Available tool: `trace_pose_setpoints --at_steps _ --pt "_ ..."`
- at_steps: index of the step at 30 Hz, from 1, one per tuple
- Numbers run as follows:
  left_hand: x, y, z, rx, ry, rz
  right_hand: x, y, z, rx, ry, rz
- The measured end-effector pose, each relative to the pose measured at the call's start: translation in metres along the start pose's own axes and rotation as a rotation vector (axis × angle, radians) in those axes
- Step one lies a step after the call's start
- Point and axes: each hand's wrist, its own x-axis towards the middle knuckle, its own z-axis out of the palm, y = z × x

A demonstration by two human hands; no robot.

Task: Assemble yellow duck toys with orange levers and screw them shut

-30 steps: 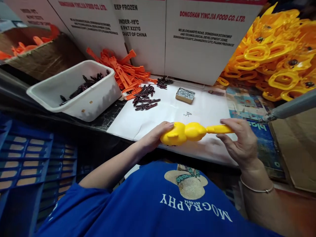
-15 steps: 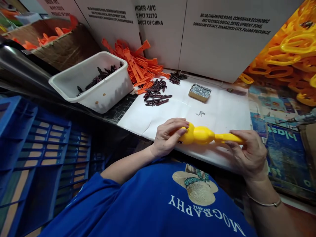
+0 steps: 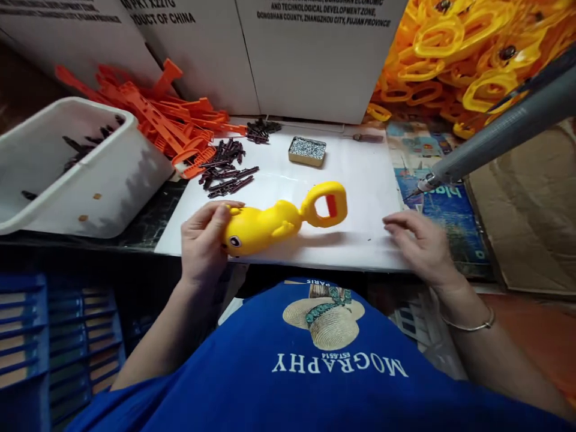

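Observation:
A yellow plastic animal toy (image 3: 274,223) with an eye on its head and a loop handle lies sideways just above the white board. My left hand (image 3: 203,243) is closed around the head end. A red piece (image 3: 331,205) shows inside the handle's opening. My right hand (image 3: 420,243) is apart from the toy, over the board's right edge, with loosely bent fingers and nothing visible in them. Nearest to it is the tip of a grey powered screwdriver (image 3: 477,147), slanting in from the upper right.
A small tin of metal screws (image 3: 307,150) stands on the white board (image 3: 360,180). Dark slim parts (image 3: 231,168) and orange plastic pieces (image 3: 153,114) lie left of it, beside a white tub (image 3: 130,174). Yellow handles (image 3: 450,54) are heaped at the upper right, next to cartons (image 3: 310,72).
My right hand has let go of the handle and moved away from it. The handle has turned so its opening shows. The view has shifted right, bringing the screwdriver further into sight.

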Motion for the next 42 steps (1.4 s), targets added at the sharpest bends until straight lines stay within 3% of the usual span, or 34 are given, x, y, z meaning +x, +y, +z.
trace_pose_setpoints --at_steps 3,8,15,19,22,25,27,29,36,40,42 --pt "0.005 0.001 -0.012 -0.046 0.090 -0.069 -0.016 0.001 0.008 -0.179 -0.171 -0.100" --pt "0.017 -0.003 -0.022 -0.124 0.121 -0.110 -0.012 0.006 0.030 -0.337 -0.199 -0.086" --pt "0.025 -0.019 -0.015 -0.333 -0.019 -0.326 0.056 -0.008 0.078 -0.141 -0.190 -0.123" --pt "0.023 -0.017 -0.008 -0.368 -0.003 -0.357 0.088 -0.028 0.084 0.051 -0.129 -0.111" --pt "0.018 -0.012 -0.009 -0.293 0.020 -0.183 0.092 -0.046 0.069 0.296 -0.097 -0.099" --pt "0.011 -0.011 -0.014 -0.077 -0.040 0.223 0.080 -0.059 0.051 0.489 -0.108 -0.178" --pt "0.006 -0.013 -0.020 0.044 -0.120 0.442 0.069 -0.062 0.045 0.485 -0.111 -0.275" --pt "0.002 -0.016 -0.026 0.105 -0.193 0.543 0.056 -0.060 0.043 0.452 -0.112 -0.335" --pt "-0.007 -0.021 -0.028 0.201 -0.259 0.563 0.026 -0.050 0.054 0.290 -0.085 -0.318" --pt "-0.008 -0.022 -0.023 0.162 -0.288 0.483 0.016 -0.053 0.057 0.254 -0.001 -0.292" --pt "-0.010 -0.021 -0.020 0.061 -0.238 0.399 0.014 -0.055 0.053 0.254 0.015 -0.371"
